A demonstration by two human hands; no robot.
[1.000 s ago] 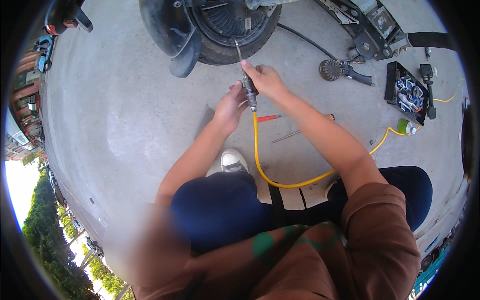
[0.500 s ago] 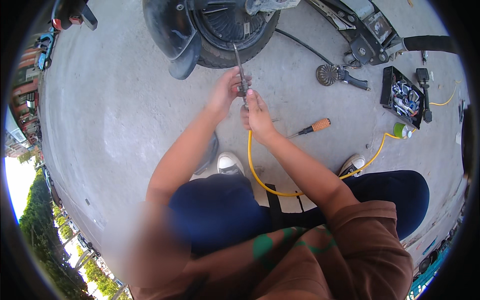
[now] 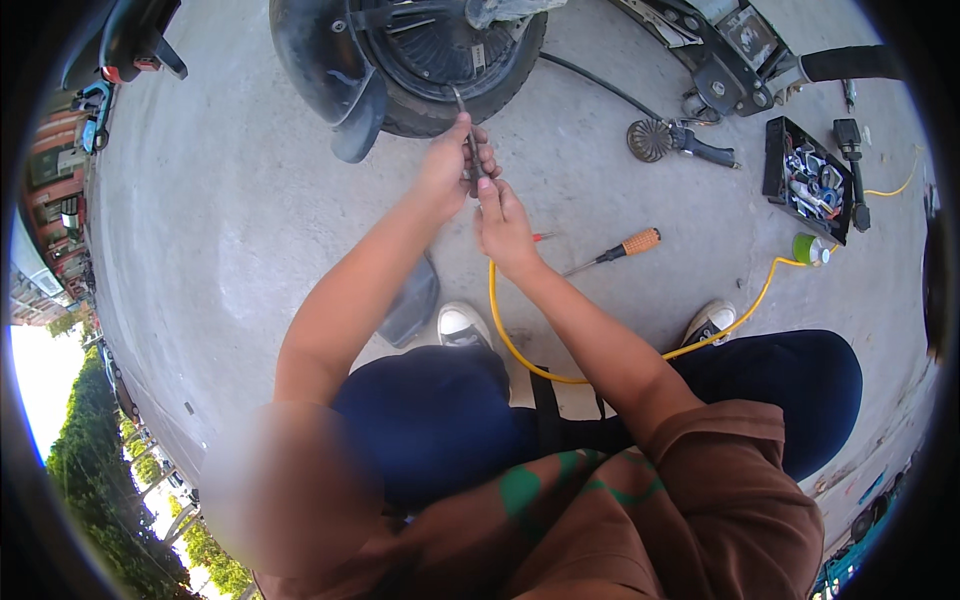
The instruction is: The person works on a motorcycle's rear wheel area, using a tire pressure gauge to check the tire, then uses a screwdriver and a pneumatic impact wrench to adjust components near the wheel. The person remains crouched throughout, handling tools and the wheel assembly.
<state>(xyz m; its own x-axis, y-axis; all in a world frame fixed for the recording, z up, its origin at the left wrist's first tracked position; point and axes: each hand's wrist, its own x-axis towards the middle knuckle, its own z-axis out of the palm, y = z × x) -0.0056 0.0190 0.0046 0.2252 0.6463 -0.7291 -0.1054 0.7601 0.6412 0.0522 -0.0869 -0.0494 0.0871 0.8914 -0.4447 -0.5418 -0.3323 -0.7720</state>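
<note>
A slim metal air nozzle (image 3: 472,150) points up at the wheel, with its tip by the rim. My left hand (image 3: 447,168) is closed round its upper part, thumb along the shaft. My right hand (image 3: 507,228) grips its lower end, just under the left. From below the right hand a yellow hose (image 3: 510,345) loops over the ground. The black-tyred wheel (image 3: 440,70) sits beyond my hands, partly under a dark mudguard (image 3: 330,70). Fingers hide much of the nozzle, and I cannot tell whether its tip touches the valve.
Right of my hands lies a screwdriver (image 3: 640,241) with an orange handle. Farther right are a black box of metal parts (image 3: 815,185), a green can (image 3: 805,248) and a handlebar grip with a round finned part (image 3: 652,141). A dark curved panel (image 3: 412,305) lies by my shoe.
Both hands have shifted slightly left with the nozzle. The left hand now wraps further over it, nearer the tip. A red-ended thin piece shows beside my right hand.
</note>
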